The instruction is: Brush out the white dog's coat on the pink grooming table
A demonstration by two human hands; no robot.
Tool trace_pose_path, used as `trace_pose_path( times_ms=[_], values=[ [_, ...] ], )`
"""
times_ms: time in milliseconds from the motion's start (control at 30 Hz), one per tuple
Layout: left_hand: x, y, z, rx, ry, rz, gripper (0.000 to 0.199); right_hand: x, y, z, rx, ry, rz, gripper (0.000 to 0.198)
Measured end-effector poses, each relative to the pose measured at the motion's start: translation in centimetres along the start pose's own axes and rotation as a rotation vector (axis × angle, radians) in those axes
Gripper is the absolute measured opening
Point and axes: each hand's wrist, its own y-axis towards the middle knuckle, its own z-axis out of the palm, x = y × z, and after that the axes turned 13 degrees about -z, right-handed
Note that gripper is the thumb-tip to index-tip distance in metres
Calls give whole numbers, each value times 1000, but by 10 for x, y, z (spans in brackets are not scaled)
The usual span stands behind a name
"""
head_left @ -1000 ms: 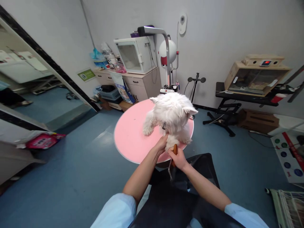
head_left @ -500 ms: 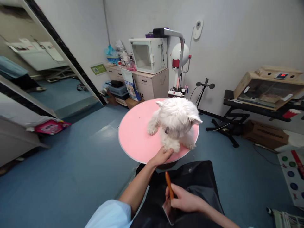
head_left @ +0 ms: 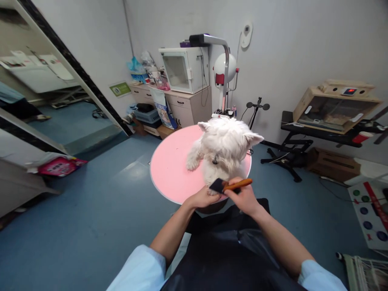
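Observation:
A white fluffy dog (head_left: 227, 139) lies on a round pink grooming table (head_left: 166, 169), its head lowered toward my hands. My left hand (head_left: 203, 198) is closed around one of its front paws at the near table edge. In my right hand (head_left: 245, 198) is a slicker brush (head_left: 238, 185) with an orange wooden handle, gripped near its head. The dark brush head lies over that front leg, close to my left fingers; whether its pins touch the fur I cannot tell. The other front paw (head_left: 193, 161) rests on the pink top.
A metal grooming arm (head_left: 226, 76) rises behind the table. Beyond it, a white cabinet box (head_left: 182, 70) stands on drawers. A wooden case (head_left: 336, 107) sits on a black stand at right. A pink package (head_left: 60, 165) lies on the floor near the mirror (head_left: 69, 81).
My right hand has come up from my lap to the dog's front leg, and the brush has turned so its head points left. My left hand still holds the paw. The dog's head has tilted slightly.

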Motion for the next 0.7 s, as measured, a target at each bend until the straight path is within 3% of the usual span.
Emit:
trace_pose_path(
  times_ms=[100,133,233,367,500,600,633,700],
  values=[
    [-4,4,-3,-34,38,-7,20,0,1,-1,-123,-80,-54,12],
    [-5,6,-5,-40,34,-14,24,-1,3,-1,-107,-69,-42,13],
    [-6,13,-11,1,3,-46,25,-3,6,3,120,13,-3,15],
    [-4,23,-15,-28,-14,0,22,-8,10,13,-81,-60,-15,12],
    [1,28,-14,-1,-31,35,27,-17,15,15,68,-25,33,13],
    [5,31,-11,-36,-17,42,27,-21,16,13,-141,-175,-20,11],
    [7,31,-10,-31,-19,42,25,-21,15,14,-117,-167,-10,11],
    [10,34,-6,-13,-32,35,23,-20,11,15,72,-76,55,11]
  ],
)
